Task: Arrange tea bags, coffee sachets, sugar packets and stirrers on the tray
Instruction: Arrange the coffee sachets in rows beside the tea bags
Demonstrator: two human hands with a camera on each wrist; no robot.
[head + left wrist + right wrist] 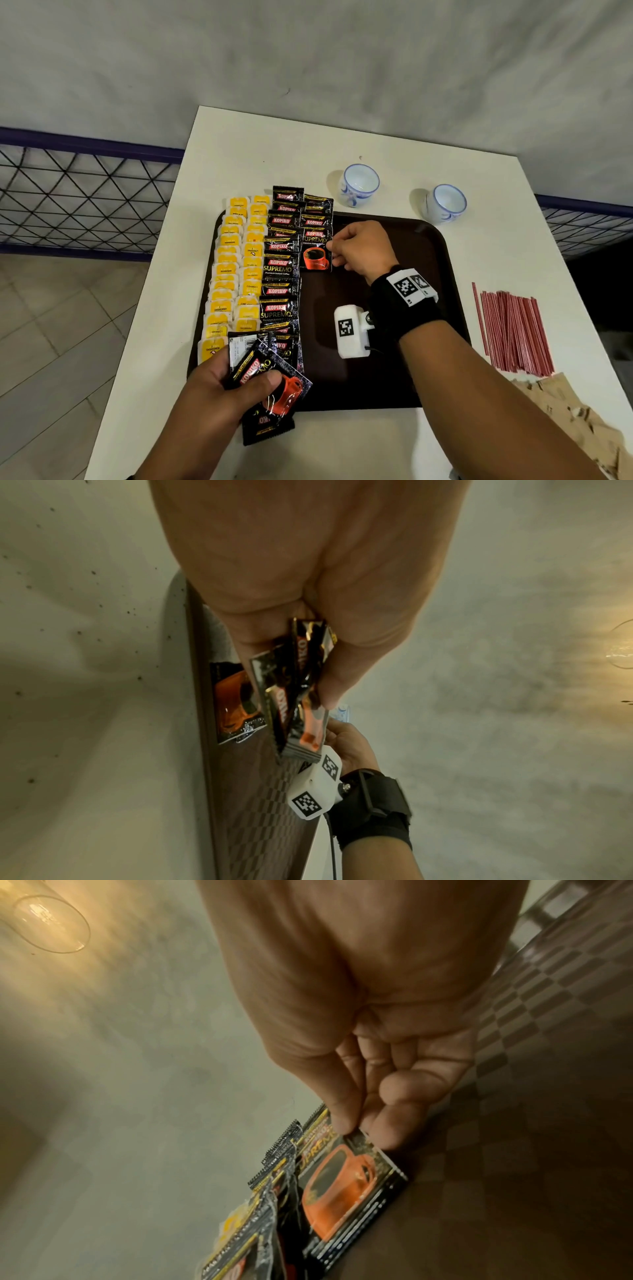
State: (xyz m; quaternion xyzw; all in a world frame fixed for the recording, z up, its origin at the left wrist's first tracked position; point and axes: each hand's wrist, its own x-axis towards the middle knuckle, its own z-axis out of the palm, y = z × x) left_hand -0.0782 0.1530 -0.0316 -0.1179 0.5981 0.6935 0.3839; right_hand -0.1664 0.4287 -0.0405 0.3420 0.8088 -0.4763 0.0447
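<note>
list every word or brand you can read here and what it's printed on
"KOPIKO": on the black coffee sachets lined up on the tray, and on the ones the left hand grips.
"SUPREMO": same sachets, including the one the right hand pinches.
"Premium Instant Coffee": small line under SUPREMO.
"INSPIRED", "CONNECT": on some yellow tea bags; the rest are too small.
Wrist markers: patterns only, no words.
Gold strips on sachets: blurred.

Black coffee sachets overlapping beside yellow tea bags.
</note>
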